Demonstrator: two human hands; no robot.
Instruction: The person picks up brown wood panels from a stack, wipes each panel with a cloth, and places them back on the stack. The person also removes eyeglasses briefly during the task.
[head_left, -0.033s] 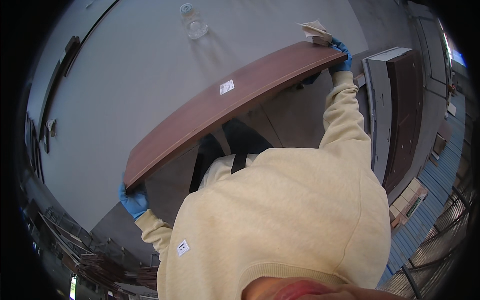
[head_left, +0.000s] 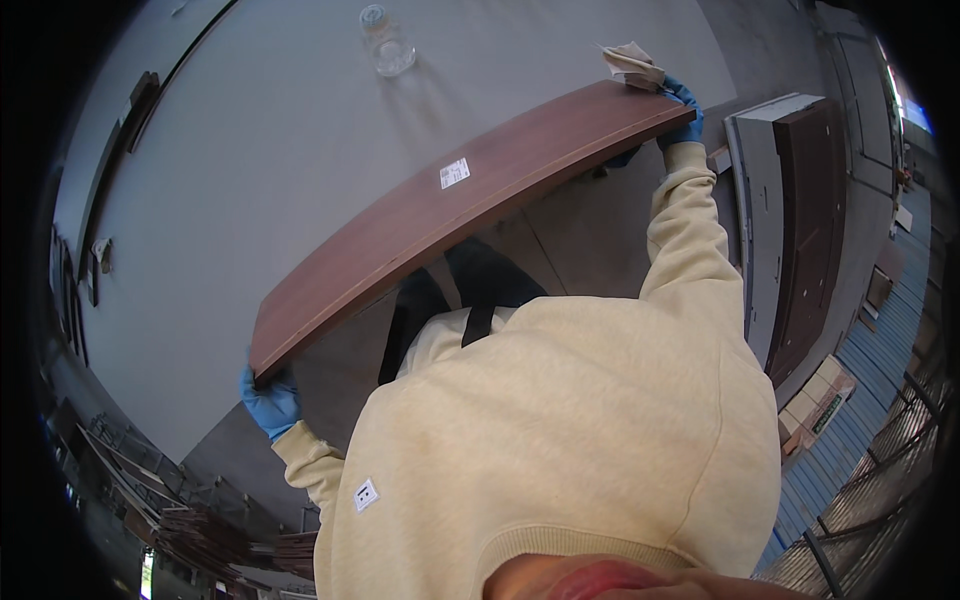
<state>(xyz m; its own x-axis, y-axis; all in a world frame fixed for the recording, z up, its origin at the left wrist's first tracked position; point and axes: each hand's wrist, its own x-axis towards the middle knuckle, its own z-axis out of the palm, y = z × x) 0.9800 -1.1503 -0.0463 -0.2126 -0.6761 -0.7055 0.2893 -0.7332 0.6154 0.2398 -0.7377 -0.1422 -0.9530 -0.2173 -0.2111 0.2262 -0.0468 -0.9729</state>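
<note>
A long reddish-brown board (head_left: 470, 205) with a white label on its face stretches between my two hands, its right end farther away than its left. My left hand (head_left: 270, 402), in a blue glove, is closed round the near left end. At the far right end my right hand (head_left: 684, 108), also blue-gloved, grips the board. A folded cream cloth (head_left: 632, 65) rests against that same end by the right-hand fingers, which are partly hidden. I cannot tell whether the board touches the table below it.
A wide grey table (head_left: 270, 170) lies beyond the board, with a clear lidded jar (head_left: 388, 45) on it. Dark strips (head_left: 120, 150) lie at the table's left. Stacked panels (head_left: 790, 230) stand to my right, near blue slatted sheeting (head_left: 870, 370). More brown boards (head_left: 205, 540) lie at lower left.
</note>
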